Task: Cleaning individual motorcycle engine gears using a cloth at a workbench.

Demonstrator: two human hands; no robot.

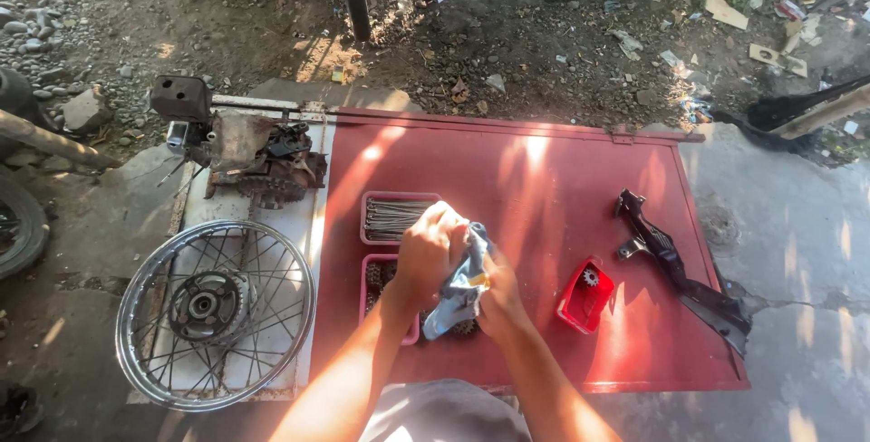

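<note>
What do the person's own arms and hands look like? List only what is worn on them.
Nothing is worn on them. The left hand and right hand are bare, with no gloves. No rings, watch or bracelet show. Both forearms are uncovered as far as the bottom edge of the picture, with no sleeve in view.

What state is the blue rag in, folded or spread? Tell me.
Neither: bunched. The blue rag is crumpled between left hand and right hand.

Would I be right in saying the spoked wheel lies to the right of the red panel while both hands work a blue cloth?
Not quite: in the head view the spoked wheel lies left of the red panel. Both the left hand and right hand do work the blue cloth.
</note>
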